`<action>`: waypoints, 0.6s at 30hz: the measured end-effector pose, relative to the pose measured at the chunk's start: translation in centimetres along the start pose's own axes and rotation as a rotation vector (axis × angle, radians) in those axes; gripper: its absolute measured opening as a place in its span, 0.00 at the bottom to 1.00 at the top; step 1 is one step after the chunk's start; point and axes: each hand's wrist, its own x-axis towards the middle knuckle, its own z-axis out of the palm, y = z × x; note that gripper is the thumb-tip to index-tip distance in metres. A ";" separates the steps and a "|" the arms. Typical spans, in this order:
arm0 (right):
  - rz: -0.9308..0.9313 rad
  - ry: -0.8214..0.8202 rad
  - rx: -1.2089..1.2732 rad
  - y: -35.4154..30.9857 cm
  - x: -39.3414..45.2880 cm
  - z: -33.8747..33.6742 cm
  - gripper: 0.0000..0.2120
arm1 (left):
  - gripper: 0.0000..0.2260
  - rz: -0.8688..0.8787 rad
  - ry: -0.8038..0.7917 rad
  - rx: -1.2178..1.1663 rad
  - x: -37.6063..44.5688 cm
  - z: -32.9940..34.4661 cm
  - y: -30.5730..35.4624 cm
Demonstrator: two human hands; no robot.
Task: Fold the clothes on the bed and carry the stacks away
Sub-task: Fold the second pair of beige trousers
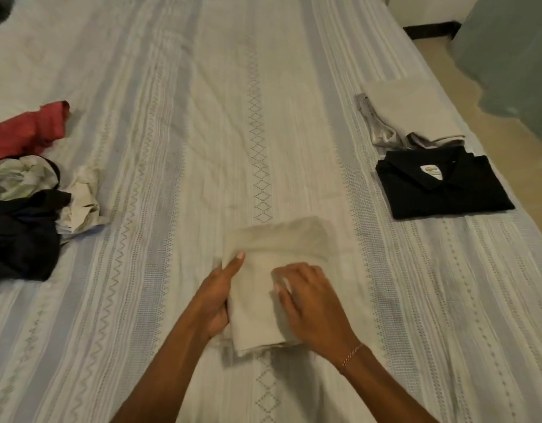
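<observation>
Gripping a folded cream cloth [263, 288] mid-bed, left hand [216, 300] clamps its left edge, right hand [309, 303] pinches its top layer, on the striped bedspread [172, 148], unfolded pile [28, 190] left, folded beige stack [413, 114] and black polo [443, 190], neck label [432, 173] unreadable, right.

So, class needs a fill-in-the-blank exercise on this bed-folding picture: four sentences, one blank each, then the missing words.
1. Both hands, left hand and right hand, hold a folded ____ cloth.
2. The folded polo shirt on the right is ____.
3. The unfolded pile lies on the ____ side of the bed.
4. A bracelet sits on the ____ wrist.

Missing words: beige; black; left; right
</observation>
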 end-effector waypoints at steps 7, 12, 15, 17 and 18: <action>0.094 -0.184 -0.449 3.9 1.0 5.4 0.58 | 0.25 -0.012 0.079 0.107 4.7 -5.6 -2.3; 0.140 -0.188 -0.440 4.0 2.4 6.5 0.63 | 0.21 0.579 0.719 0.981 5.6 -4.0 -5.6; 0.143 -0.174 -0.435 4.1 2.6 7.0 0.63 | 0.26 0.977 0.574 1.480 6.8 -3.2 -7.7; 0.131 -0.156 -0.444 4.2 2.3 7.5 0.61 | 0.27 0.924 0.413 1.592 8.2 -4.5 -8.7; 0.127 -0.149 -0.451 4.2 2.2 7.7 0.61 | 0.28 0.873 0.382 1.602 8.6 -5.0 -9.0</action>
